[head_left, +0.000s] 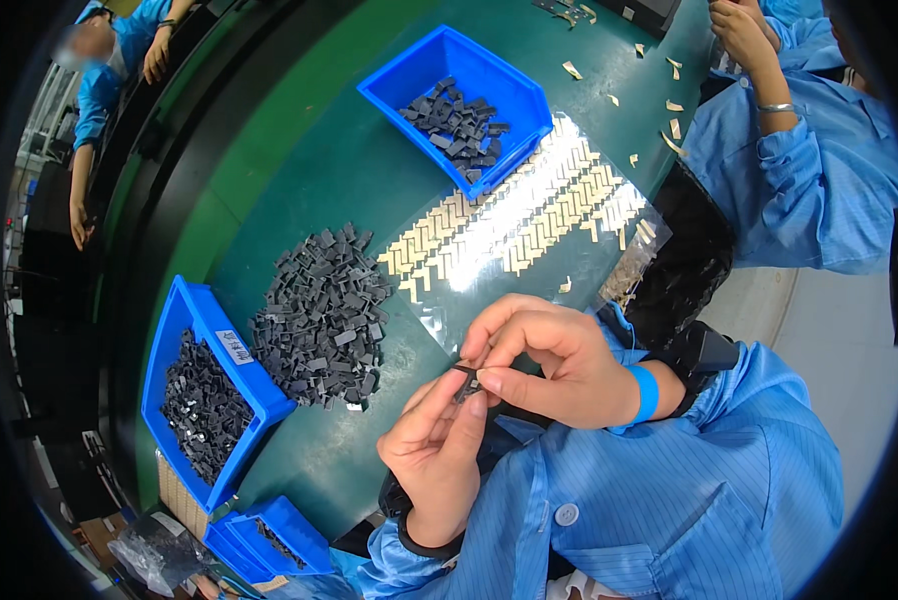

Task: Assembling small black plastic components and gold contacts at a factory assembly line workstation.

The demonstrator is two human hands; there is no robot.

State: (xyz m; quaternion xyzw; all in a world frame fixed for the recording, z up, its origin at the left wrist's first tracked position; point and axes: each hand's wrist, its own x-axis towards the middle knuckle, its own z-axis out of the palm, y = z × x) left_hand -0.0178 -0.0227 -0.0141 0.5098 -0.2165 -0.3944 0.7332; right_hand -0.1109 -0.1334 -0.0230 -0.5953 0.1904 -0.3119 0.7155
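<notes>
Between the fingertips of both hands is a small dark grey plastic piece point(466, 386), partly covered by the fingers. My left hand point(432, 450) pinches it from below and the left. From the right, my right hand point(559, 362) closes thumb and fingers on its other side. Just left of the hands, a heap of similar dark grey rectangular pieces point(324, 315) lies on the green table point(314, 455). Beyond the hands, a clear sheet point(489, 238) carries rows of cream-coloured adhesive strips point(559, 222); its near corner lies close to my right hand.
A blue bin point(414, 62) at the far side holds dark pieces. Another blue bin point(269, 375) on the left is full of small dark parts, with a smaller blue bin point(314, 548) nearer. Peeled scraps point(571, 70) dot the far table. Co-workers in blue sit around.
</notes>
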